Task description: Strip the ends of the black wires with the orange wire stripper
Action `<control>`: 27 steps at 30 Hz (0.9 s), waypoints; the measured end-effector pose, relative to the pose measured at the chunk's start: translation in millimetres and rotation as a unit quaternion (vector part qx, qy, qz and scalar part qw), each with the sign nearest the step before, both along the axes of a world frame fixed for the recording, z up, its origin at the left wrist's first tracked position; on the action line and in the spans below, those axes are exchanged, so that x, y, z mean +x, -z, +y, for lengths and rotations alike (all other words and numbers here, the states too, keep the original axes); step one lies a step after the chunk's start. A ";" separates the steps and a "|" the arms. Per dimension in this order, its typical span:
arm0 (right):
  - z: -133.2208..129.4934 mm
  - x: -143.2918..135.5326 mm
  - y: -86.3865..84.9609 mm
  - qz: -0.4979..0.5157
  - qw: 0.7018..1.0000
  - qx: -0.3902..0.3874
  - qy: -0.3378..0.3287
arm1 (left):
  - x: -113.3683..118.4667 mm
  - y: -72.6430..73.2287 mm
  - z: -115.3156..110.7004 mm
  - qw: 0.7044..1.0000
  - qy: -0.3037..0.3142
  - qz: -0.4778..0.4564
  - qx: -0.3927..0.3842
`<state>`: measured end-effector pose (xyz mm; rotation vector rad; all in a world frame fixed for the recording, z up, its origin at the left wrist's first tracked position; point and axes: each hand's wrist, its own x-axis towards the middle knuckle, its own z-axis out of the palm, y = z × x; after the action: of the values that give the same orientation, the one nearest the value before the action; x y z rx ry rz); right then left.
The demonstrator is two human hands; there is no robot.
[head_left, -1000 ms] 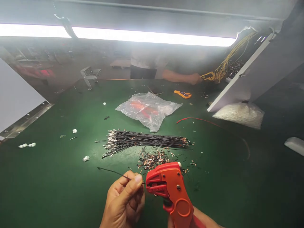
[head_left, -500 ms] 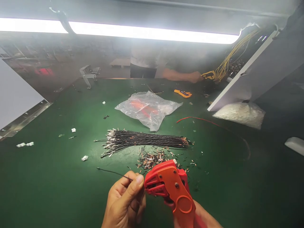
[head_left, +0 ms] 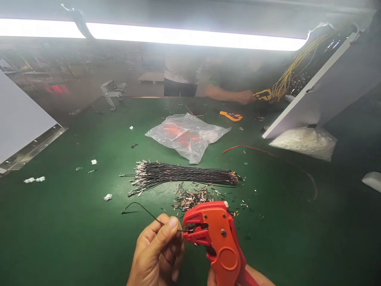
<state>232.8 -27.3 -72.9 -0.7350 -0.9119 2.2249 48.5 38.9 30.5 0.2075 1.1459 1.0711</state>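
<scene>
Between the thumb and fingers of my left hand (head_left: pixel 159 248) is pinched a thin black wire (head_left: pixel 142 206). Its free length arches out to the left, and its other end reaches between the jaws of a red and orange wire stripper (head_left: pixel 216 234). My right hand (head_left: pixel 257 276), mostly hidden behind the tool, is wrapped round the handles. The stripper's jaws stand apart around the wire end. Just beyond the tool lies a heap of black insulation and copper scraps (head_left: pixel 193 198). Behind it rests a bundle of black wires (head_left: pixel 184 173) with metal terminals at the left and copper ends at the right.
A clear plastic bag (head_left: pixel 190 135) with something orange inside lies behind the bundle. Farther right are yellow pliers (head_left: pixel 231 116), a red wire (head_left: pixel 253 147) and a bag of white pieces (head_left: pixel 305 143). Across the green table (head_left: pixel 74 230), a co-worker's hand (head_left: pixel 247 96) holds a yellow tool.
The stripper has shifted slightly right and its jaws have parted, showing the wire end between them. The wire's free length now arches up more. My left hand has barely moved.
</scene>
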 end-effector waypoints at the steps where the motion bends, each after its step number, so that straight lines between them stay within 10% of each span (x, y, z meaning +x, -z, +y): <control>1: 4.2 0.7 -5.9 0.017 1.000 0.016 0.003 | -0.5 -0.1 0.7 1.000 0.005 -0.002 0.015; 4: 14.7 11.0 -31.2 0.039 0.996 0.077 0.016 | -4.4 2.9 2.3 0.998 0.012 0.017 0.063; 7: 21.0 23.4 -56.0 -0.150 0.972 0.179 0.035 | -9.3 10.2 0.9 0.986 0.017 0.111 0.120; 14: 25.6 23.6 -54.6 -0.627 0.610 0.465 0.134 | 0.4 13.4 -12.9 0.900 -0.013 0.328 0.287; 20: 23.9 18.3 -40.4 -0.684 0.505 0.508 0.139 | -3.7 17.0 -11.5 0.814 0.026 0.396 0.424; 27: 22.5 13.5 -38.5 -0.697 0.397 0.579 0.143 | -3.0 48.0 -11.4 0.611 0.188 0.461 0.616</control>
<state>246.3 -4.8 -34.5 -1.6199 -2.2810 -0.2966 45.5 27.5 -17.6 2.2304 0.8962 1.2035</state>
